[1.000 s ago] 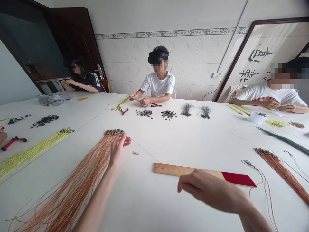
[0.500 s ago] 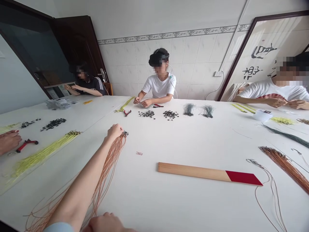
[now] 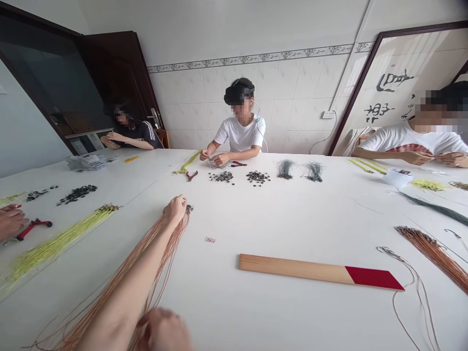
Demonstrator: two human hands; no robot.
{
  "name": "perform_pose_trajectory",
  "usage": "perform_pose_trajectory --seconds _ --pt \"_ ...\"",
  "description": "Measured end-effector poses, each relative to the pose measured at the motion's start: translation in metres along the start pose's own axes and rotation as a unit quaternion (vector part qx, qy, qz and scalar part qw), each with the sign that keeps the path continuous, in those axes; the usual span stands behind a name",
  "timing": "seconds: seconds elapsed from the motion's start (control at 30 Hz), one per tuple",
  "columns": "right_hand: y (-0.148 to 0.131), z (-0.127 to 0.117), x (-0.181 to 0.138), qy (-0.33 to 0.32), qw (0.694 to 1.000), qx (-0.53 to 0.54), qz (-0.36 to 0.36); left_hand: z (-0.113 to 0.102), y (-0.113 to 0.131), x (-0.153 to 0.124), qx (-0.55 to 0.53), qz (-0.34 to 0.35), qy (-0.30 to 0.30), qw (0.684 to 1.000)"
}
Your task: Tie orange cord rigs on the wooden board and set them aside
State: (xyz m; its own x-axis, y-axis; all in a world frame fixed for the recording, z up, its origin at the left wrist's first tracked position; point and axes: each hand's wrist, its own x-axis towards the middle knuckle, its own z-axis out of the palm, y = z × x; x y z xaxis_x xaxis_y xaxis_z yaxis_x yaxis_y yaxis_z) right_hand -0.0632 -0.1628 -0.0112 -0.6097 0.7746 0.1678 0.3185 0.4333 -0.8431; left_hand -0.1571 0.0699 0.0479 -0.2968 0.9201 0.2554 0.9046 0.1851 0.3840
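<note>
A long bundle of orange-brown cords (image 3: 126, 248) lies slantwise on the white table, with small dark metal ends (image 3: 189, 208) at its far tip. My left hand (image 3: 175, 208) is closed on the cords just beside those metal ends, its arm stretched over the bundle and hiding part of it. Low in the view, my right hand (image 3: 164, 329) is bent beside the near part of the cords, under my left forearm. Motion blurs its fingers, so I cannot tell whether it grips any strands.
A wooden strip with a red end (image 3: 292, 268) lies to the right, near another orange-brown bundle (image 3: 431, 253). Yellow cords (image 3: 62, 239) and red-handled pliers (image 3: 34, 228) are at left, by another person's hand (image 3: 10, 222). Several co-workers sit across the table (image 3: 310, 214).
My right hand has moved up a little toward the cords. The left hand stays by the metal ends, its wrist shifted slightly. The view has tilted slightly.
</note>
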Motion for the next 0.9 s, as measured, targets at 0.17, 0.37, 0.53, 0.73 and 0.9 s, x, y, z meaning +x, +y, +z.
perform_pose_trajectory --seconds 0.17,0.37,0.53,0.73,0.9 --pt "0.023 -0.080 -0.005 0.238 0.966 0.089 0.048 0.010 0.043 -0.056 -0.022 0.093 0.023 0.995" --pt "0.024 -0.111 -0.013 0.240 0.969 0.061 -0.002 0.036 0.101 -0.110 -0.070 0.176 -0.014 0.982" --pt "0.024 -0.128 -0.034 0.218 0.975 0.045 -0.013 0.042 0.132 -0.118 -0.118 0.195 -0.041 0.973" --pt "0.069 -0.234 -0.067 0.311 0.947 -0.069 0.034 0.044 0.131 -0.136 -0.201 0.236 -0.107 0.945" --pt "0.138 -0.359 -0.149 0.447 0.820 -0.240 0.264 0.046 0.098 -0.161 -0.233 0.242 -0.146 0.931"
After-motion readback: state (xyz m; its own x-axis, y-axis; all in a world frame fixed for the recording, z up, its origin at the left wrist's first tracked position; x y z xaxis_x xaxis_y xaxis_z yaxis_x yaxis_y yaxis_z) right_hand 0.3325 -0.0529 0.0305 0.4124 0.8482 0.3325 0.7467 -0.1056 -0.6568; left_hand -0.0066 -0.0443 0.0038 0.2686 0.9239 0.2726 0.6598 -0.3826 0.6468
